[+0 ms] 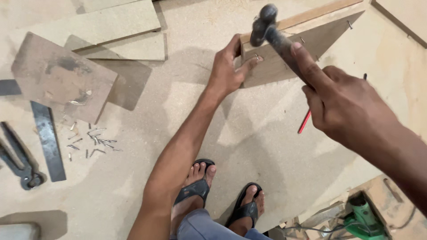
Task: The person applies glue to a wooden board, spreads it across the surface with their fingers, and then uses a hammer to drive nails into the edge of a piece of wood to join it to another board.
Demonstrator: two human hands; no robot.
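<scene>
The right hand [342, 104] grips the handle of a hammer [272, 32], its fingers wrapped tight around the shaft and the forefinger laid straight along it. The dark hammer head is raised and blurred, above the upper corner of a triangular wooden board [293, 55] that lies flat on the floor [249, 133]. A pale wooden strip [307, 16] runs along the board's top edge.

The left hand [229, 69] rests on the board's left end, thumb up against the strip's end, fingers pressed together and pinching a small nail [256, 56] upright on the wood. Several other nails already stand in the board's surface near the strip.

A red pencil [304, 122] lies on the floor just below the right hand. To the left, well apart, loose nails [95, 141] are scattered beside a flat metal ruler [48, 140] and a pair of pincers [18, 158]. Board offcuts [62, 75] lie above them. 2 feet in black sandals [220, 195] stand at the bottom edge, and a green power tool [362, 218] sits at the lower right.
</scene>
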